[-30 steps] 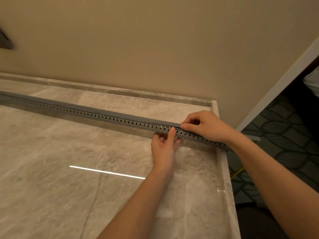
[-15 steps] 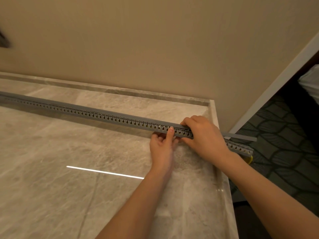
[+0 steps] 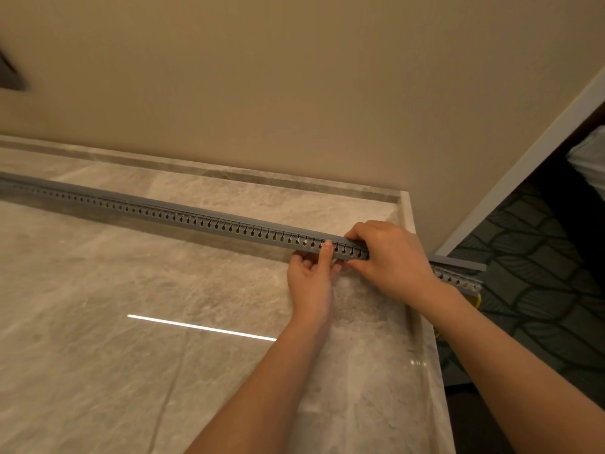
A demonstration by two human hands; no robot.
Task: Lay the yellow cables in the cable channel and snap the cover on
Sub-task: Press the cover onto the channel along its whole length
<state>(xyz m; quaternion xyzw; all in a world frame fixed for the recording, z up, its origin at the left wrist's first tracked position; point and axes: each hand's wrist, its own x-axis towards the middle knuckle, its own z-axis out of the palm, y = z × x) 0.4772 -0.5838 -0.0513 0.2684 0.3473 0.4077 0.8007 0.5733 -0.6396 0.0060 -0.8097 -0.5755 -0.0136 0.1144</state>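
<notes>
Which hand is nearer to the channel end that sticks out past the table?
Right. The right hand grips the channel next to that end; the left hand touches it farther along, beyond the right hand.

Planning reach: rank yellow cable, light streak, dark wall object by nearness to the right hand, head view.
1. yellow cable, just right of the right hand.
2. light streak, left, on the tabletop.
3. dark wall object, far upper left.
</notes>
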